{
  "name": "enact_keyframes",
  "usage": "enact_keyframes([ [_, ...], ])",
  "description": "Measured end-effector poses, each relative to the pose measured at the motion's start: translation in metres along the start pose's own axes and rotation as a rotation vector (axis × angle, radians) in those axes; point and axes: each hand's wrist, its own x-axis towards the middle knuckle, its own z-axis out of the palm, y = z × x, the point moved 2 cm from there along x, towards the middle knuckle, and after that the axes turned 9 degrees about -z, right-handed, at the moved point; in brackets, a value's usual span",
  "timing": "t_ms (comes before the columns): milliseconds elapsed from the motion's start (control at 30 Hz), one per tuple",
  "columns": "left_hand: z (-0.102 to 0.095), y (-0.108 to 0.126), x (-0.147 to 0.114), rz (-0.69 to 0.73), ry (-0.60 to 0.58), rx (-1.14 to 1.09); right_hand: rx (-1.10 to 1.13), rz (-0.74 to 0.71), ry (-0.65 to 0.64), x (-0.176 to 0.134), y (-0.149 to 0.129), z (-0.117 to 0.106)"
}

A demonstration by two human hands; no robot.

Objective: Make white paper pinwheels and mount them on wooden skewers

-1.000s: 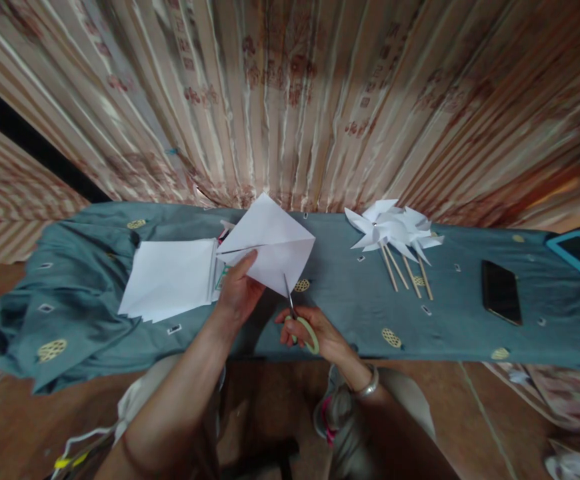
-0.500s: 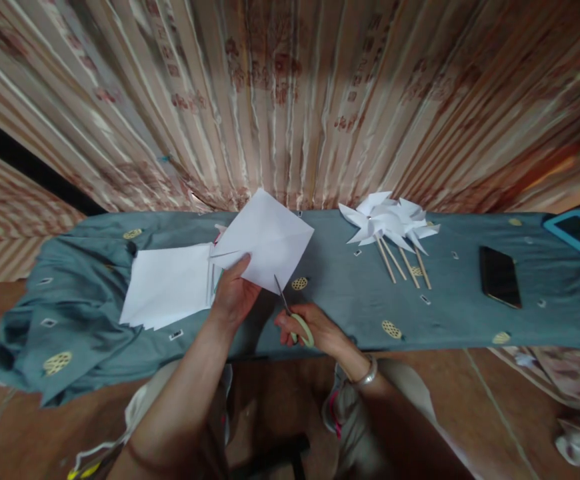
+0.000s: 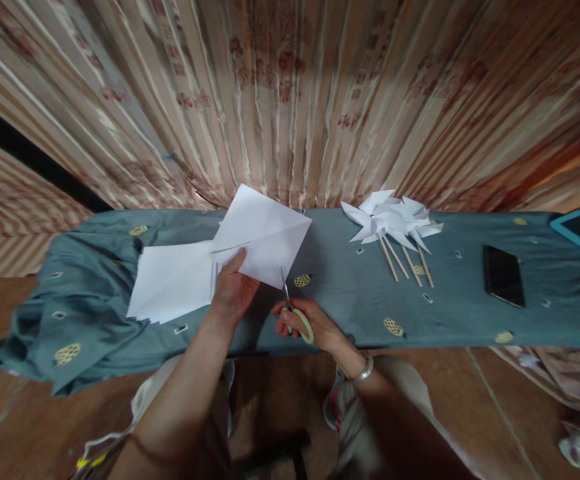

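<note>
So the left hand [image 3: 233, 290] pinches the folded paper square [image 3: 263, 237] up while the right hand [image 3: 306, 323], fingers through the scissors [image 3: 295, 313], cuts in from its lower edge (looks mid-cut, next snip wants a steady line toward the centre)

This looks like a room in a home, with long striped curtains [image 3: 290, 100] hanging behind, a soft blue-green cloth [image 3: 345, 307] with gold dots spread over the surface, a reddish-brown floor [image 3: 25, 427], and a phone [image 3: 503, 275] lying nearby.
</note>
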Motion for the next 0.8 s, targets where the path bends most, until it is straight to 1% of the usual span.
enact_keyframes([
  [100,-0.0006,-0.0013,-0.0005,0.011,-0.003,0.011,-0.035,0.008,0.004,0.0,-0.003,-0.0011],
  [267,-0.0024,-0.0038,0.0012,0.035,-0.036,0.023,-0.026,0.017,0.012,0.0,-0.0041,0.0],
  [400,-0.0029,-0.0052,0.0019,0.028,-0.032,0.016,-0.066,0.016,0.011,-0.0006,-0.0035,0.0002],
  [533,-0.002,-0.0052,0.0016,0.009,-0.027,0.013,-0.049,0.003,0.004,-0.0002,-0.0039,-0.0001],
  [700,-0.0018,-0.0046,0.0013,0.032,-0.041,0.016,-0.039,0.015,0.003,0.0013,-0.0021,-0.0005],
  [800,-0.0025,-0.0049,0.0018,0.029,-0.048,0.016,-0.061,0.0,0.008,0.001,-0.0006,-0.001],
])
